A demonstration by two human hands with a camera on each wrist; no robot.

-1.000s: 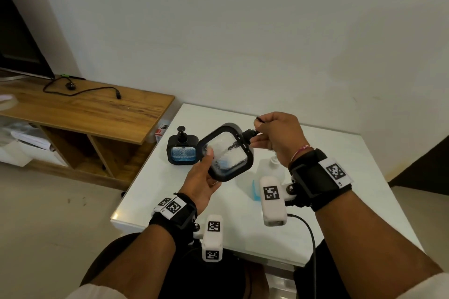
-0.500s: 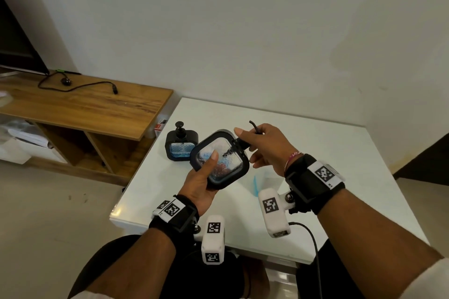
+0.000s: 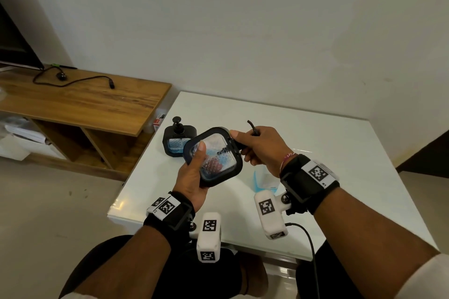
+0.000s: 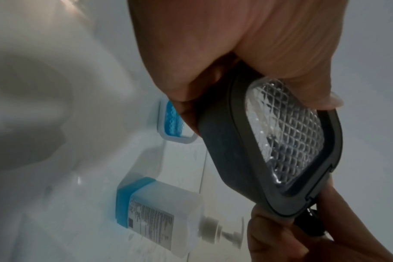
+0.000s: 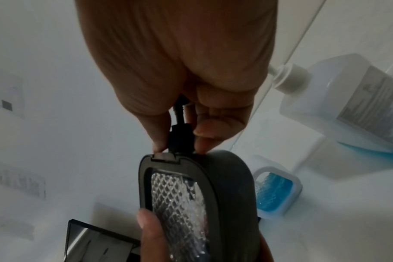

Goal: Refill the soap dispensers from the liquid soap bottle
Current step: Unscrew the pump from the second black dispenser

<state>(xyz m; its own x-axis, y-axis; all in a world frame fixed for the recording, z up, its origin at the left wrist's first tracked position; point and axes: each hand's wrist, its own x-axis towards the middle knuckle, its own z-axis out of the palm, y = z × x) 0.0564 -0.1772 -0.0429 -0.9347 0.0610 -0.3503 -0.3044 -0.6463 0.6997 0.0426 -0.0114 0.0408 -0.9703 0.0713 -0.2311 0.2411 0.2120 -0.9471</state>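
Observation:
My left hand [image 3: 194, 177] grips a black-framed soap dispenser [image 3: 213, 158] tipped on its side above the white table [image 3: 315, 143], thumb on its clear diamond-patterned window [image 4: 287, 134]. The right hand [image 3: 255, 143] pinches the dispenser's black pump head [image 5: 182, 136] at the neck, and the spout pokes out above the knuckles. A clear liquid soap bottle [image 5: 352, 104] with blue soap at its bottom stands on the table, mostly hidden behind my right wrist in the head view. A second black dispenser [image 3: 179, 139] holding blue soap stands behind the held one.
A white-framed dispenser [image 5: 274, 191] with blue soap shows on the table in both wrist views. A wooden TV unit [image 3: 85, 102] with a loose cable stands left of the table. The wall runs close behind the table's far edge.
Both hands and the held dispenser have come slightly lower and nearer to me. The right hand's fingers have shifted round the pump head while still holding it.

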